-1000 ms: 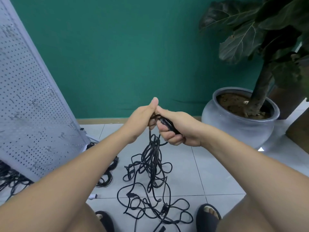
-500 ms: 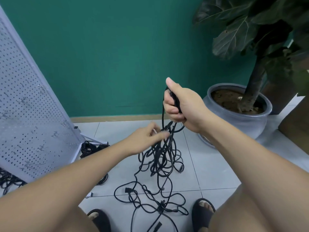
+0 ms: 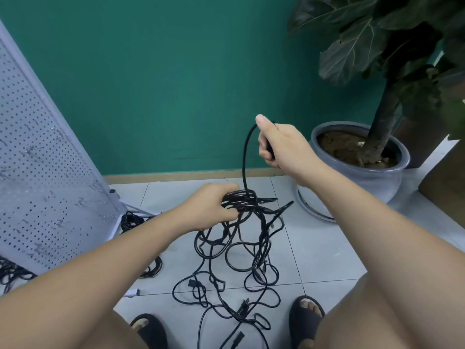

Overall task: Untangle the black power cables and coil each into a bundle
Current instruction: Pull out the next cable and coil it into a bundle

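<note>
Floor (image 3: 322,250) tile runs open between the leaning pegboard panel (image 3: 45,172) at left and the plant pot (image 3: 377,177) at right. The left hand (image 3: 206,207) grips the bunched top of the black power cables (image 3: 236,250), whose loops trail onto the floor. The right hand (image 3: 281,144), higher, is closed round one strand arching down to that bunch.

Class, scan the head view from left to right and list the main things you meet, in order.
White pegboard panel → coiled cable bundle at its foot → left hand gripping gathered cable loops → right hand holding one cable up → grey plant pot.
</note>
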A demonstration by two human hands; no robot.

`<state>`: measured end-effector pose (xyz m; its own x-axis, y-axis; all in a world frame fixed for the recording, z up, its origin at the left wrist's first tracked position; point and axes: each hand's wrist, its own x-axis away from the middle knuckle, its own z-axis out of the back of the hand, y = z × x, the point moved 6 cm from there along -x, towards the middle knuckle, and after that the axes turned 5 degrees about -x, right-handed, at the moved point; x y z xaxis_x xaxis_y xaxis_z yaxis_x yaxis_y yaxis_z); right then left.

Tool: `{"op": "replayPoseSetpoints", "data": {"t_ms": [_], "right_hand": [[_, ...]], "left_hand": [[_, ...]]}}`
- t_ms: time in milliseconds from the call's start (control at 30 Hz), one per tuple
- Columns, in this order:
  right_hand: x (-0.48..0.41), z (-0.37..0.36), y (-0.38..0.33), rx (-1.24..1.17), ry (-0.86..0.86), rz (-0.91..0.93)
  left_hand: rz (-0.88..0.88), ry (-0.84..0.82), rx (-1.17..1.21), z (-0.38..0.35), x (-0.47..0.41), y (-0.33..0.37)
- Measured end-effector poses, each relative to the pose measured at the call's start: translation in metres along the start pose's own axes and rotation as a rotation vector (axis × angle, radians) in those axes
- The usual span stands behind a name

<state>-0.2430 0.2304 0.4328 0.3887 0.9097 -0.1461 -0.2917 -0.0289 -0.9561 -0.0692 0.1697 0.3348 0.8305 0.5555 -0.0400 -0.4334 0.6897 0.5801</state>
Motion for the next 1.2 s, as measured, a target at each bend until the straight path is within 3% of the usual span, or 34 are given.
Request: {"op": "replayPoseSetpoints", "data": {"t_ms": [333,533,667,800,1000,1100,1200], "right_hand": [[-0.013,0.018,0.015,-0.109,0.080,-0.033],[-0.008,-0.012,0.028,0.149,-0.112,-0.065],[-0.001,-0.040,0.039,0.377,-0.278,-0.082],[-0.005,-0.043,0.041,0.413,-0.217,-0.079],[-0.017,-0.037,0.065,0.376,-0.107,-0.251],[-0.018,-0.040,0.075,0.272,-0.071,-0.322],[-0.017,-0.047,0.068,0.259,-0.026,-0.263]], "left_hand": [[0.031,0.082,0.130,0.058,0.013,-0.008],[0.001,0.025,0.242,0.065,0.022,0.004],[-0.049,0.086,0.224,0.069,0.021,0.012],[-0.029,0.110,0.120,0.076,0.020,0.007],[-0.040,0.007,0.090,0.069,0.024,0.014],[-0.067,-0.177,0.099,0.046,0.025,0.020],[-0.049,-0.389,0.033,0.014,0.029,0.014]]}}
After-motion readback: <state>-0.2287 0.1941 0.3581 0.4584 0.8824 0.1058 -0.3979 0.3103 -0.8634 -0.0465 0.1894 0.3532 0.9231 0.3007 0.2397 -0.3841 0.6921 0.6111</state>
